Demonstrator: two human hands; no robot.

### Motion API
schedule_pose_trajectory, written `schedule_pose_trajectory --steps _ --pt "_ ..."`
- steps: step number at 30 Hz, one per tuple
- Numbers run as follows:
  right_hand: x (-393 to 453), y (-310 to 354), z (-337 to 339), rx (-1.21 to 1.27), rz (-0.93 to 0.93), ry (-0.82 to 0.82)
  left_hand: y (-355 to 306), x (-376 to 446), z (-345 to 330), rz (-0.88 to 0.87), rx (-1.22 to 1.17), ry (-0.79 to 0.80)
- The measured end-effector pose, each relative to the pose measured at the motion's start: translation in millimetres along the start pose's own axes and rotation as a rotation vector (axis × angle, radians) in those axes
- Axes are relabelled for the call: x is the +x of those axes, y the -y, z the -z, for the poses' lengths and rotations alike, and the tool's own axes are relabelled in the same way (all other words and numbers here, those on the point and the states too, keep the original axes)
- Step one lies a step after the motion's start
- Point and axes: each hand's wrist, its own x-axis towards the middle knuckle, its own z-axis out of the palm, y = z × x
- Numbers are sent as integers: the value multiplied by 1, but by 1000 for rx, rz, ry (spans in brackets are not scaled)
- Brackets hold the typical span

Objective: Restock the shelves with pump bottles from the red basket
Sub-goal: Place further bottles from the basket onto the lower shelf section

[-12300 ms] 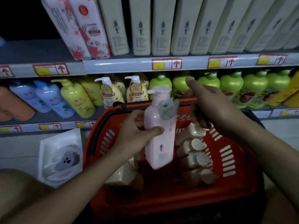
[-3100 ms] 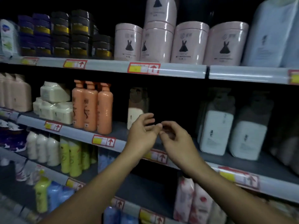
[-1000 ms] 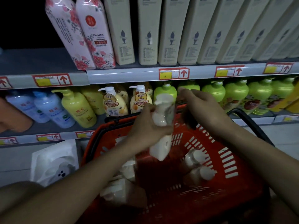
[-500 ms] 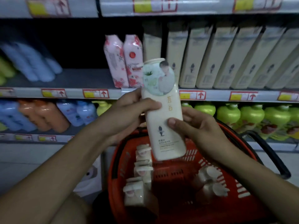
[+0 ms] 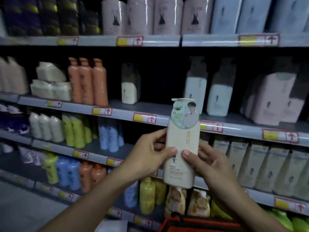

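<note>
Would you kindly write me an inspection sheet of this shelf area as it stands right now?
Surface: grey shelf has a bare gap between the lone cream bottle and white bottles.
Job's things: cream pump bottle upright, held in front of the shelves; red basket rim at bottom edge.
Clutter: nothing seen.
Grippers: left hand and right hand both grip the pump bottle.
Cables: nothing seen.
Surroundings: orange bottles, pink tubs; dim, blurred.

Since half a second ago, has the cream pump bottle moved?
Yes. The cream pump bottle has risen away from the red basket, whose rim now sits well below it, both hands holding it.
</note>
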Motion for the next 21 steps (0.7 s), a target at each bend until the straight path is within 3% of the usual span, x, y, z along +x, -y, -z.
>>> schedule_pose_trajectory --steps 8,21 --pt "56 15 -48 -74 63 33 16 35 45 2 24 -140" --pt "275 34 -160 -237 246 -52 28 203 166 -14 154 -426"
